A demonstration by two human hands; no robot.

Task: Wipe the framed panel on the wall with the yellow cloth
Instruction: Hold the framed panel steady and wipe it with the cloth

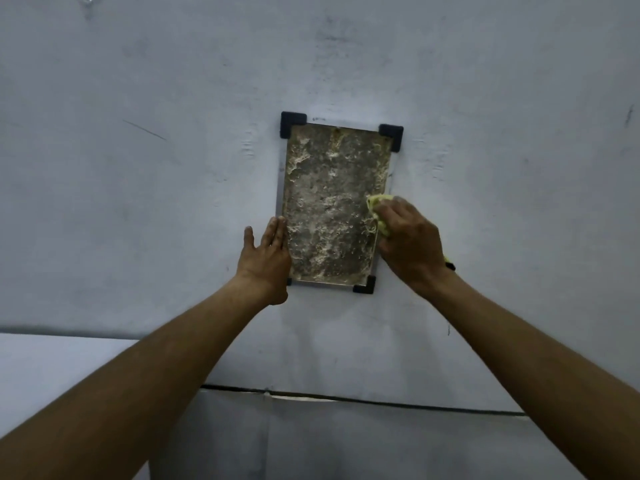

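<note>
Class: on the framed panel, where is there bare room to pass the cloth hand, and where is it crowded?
Free: the grimy framed panel's upper and middle surface, between the black corner caps. Crowded: lower left edge under the flat left hand, right edge under the right hand gripping the yellow cloth.

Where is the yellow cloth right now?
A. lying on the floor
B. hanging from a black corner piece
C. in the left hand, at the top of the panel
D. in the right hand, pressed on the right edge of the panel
D: the yellow cloth is bunched under the right hand against the right edge of the framed panel, while the left hand lies flat and bare at the left edge.
</note>
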